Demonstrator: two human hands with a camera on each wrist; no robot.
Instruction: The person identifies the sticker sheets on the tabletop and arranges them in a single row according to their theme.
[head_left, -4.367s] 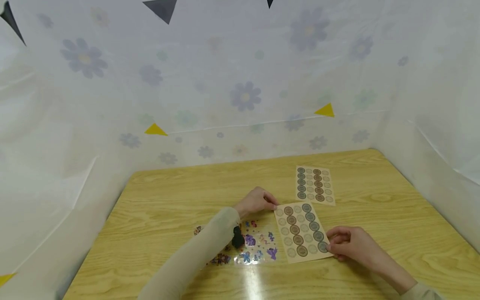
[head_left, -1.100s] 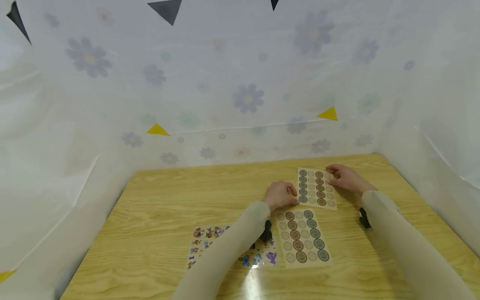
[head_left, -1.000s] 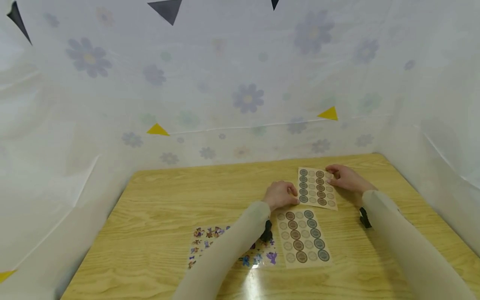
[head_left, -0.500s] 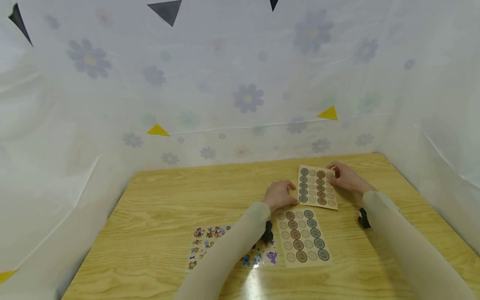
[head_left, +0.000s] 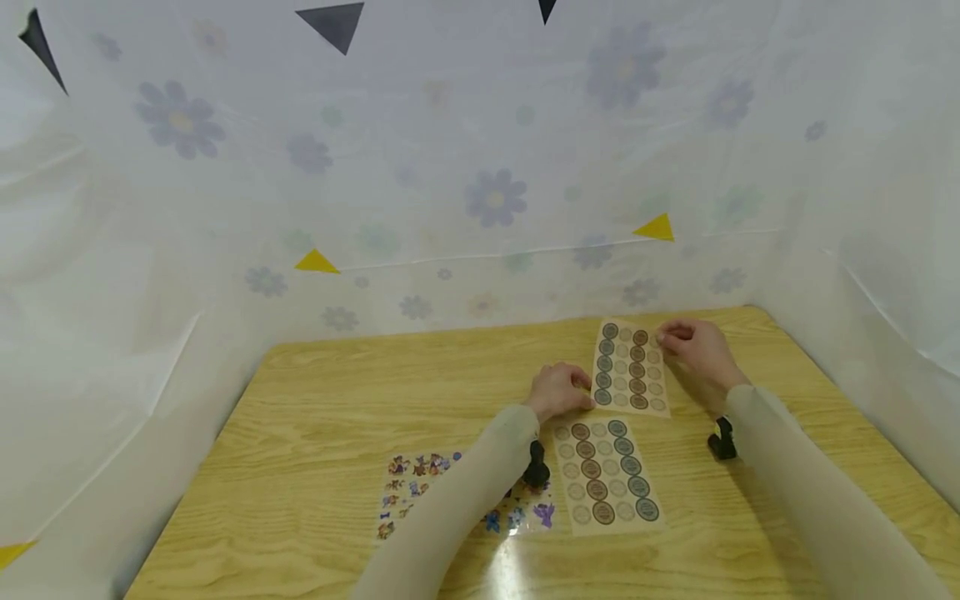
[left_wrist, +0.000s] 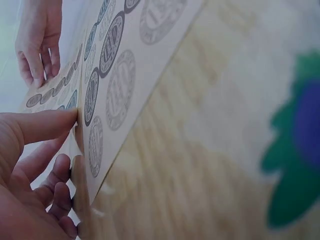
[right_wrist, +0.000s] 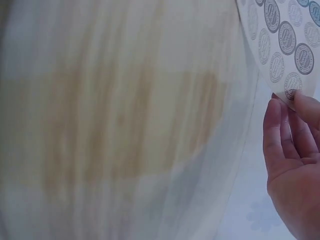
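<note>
- Far kraft-paper sheet of round brown and grey seal stickers lies toward the back right of the light wooden surface, its far edge lifted off the wood.
- Left hand pins the near left corner; thumb and fingers clamped on the sheet's edge. Keep that pressure flat so the sheet can't slide or curl further.
- Right hand pinches the far right corner; fingers closed on it, thumb over an edge sticker. Peel low and slow, rolling back along the sheet, not straight up, to avoid tearing.
- Second, nearer kraft sheet of round stickers and glossy clear sheet of cartoon stickers lie well apart from the work; leave them alone.
</note>
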